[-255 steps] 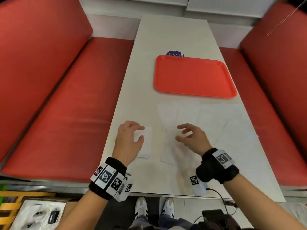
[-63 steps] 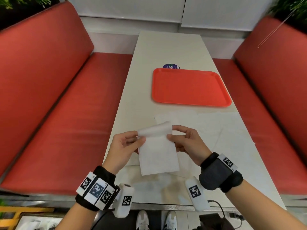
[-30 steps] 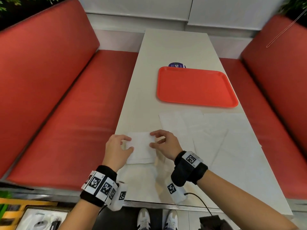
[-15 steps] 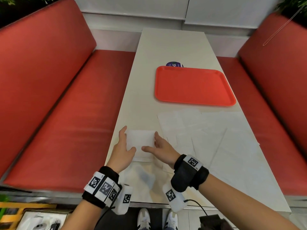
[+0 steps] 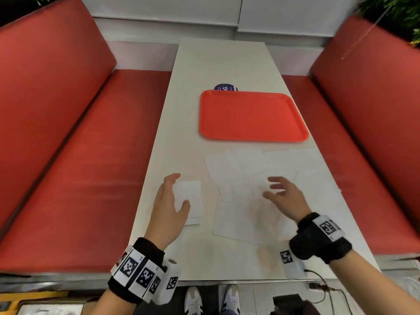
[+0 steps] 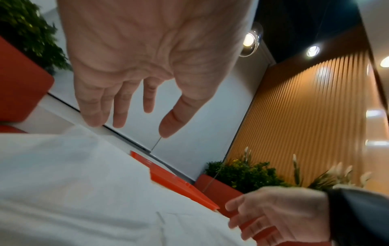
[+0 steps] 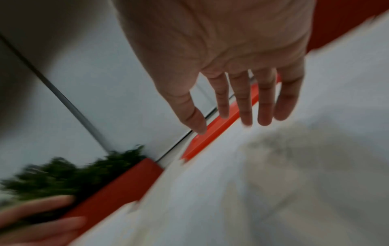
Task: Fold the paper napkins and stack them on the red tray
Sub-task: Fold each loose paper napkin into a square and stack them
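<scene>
A small stack of folded white napkins (image 5: 191,201) lies near the table's left edge. My left hand (image 5: 169,201) hovers over its left side with fingers straight and apart, holding nothing; the left wrist view shows the same open left hand (image 6: 134,108). Several unfolded white napkins (image 5: 245,178) overlap to the right. My right hand (image 5: 279,193) is spread above them, blurred, with nothing in it; the right wrist view shows the right hand (image 7: 238,113) with fingers extended. The red tray (image 5: 252,115) sits farther back, bare.
The long white table (image 5: 222,62) runs between two red bench seats (image 5: 68,167). A dark round sticker (image 5: 225,88) peeks out behind the tray. The table's near edge is just beyond my wrists, with shoes below it.
Both hands have let go of the folded napkin, which now lies on the stack. My right hand has swung right, over the unfolded napkins. My left hand has lifted slightly.
</scene>
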Motion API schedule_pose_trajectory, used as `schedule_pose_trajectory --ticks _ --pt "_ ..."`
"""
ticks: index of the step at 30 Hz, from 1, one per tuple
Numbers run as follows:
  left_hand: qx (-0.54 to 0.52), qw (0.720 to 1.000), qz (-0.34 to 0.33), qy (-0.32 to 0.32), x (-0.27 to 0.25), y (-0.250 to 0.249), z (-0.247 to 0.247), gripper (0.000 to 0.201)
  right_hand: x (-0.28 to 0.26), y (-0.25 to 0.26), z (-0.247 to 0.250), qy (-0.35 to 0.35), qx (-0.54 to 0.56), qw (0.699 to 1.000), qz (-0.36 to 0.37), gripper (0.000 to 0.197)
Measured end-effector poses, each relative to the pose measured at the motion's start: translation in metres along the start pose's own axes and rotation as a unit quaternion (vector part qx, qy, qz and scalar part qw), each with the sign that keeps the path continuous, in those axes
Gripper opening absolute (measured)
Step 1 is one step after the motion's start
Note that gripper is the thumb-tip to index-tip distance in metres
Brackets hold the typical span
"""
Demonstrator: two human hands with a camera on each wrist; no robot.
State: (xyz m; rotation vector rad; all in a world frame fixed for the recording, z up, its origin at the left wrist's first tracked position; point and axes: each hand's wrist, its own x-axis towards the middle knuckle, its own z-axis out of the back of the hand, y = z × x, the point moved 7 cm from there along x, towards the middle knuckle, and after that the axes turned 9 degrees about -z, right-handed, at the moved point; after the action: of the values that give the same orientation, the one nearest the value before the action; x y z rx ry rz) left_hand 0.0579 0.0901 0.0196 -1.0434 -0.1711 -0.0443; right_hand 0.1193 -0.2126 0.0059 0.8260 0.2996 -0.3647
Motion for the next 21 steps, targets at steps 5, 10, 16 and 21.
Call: schedule_pose_trajectory --ticks 5,10,16,21 --pt "-0.048 0.995 0.001 0.086 0.002 -0.011 -0.051 0.048 0.013 -0.075 0.066 -0.11 -0.07 0.985 -0.115 0.041" --pt "-0.055 0.985 -0.009 0.165 -0.002 -0.018 -0.088 0.04 0.022 -0.107 0.065 -0.113 -0.113 0.969 -0.19 0.073" --pt "-0.056 0.979 -0.019 0.197 -0.008 -0.021 -0.098 0.03 0.023 -0.104 0.063 -0.151 -0.079 0.97 -0.176 0.08" --pt "-0.056 0.981 -0.018 0.185 -0.01 -0.02 -0.092 0.027 0.019 -0.098 0.07 -0.197 -0.052 0.971 -0.124 0.071"
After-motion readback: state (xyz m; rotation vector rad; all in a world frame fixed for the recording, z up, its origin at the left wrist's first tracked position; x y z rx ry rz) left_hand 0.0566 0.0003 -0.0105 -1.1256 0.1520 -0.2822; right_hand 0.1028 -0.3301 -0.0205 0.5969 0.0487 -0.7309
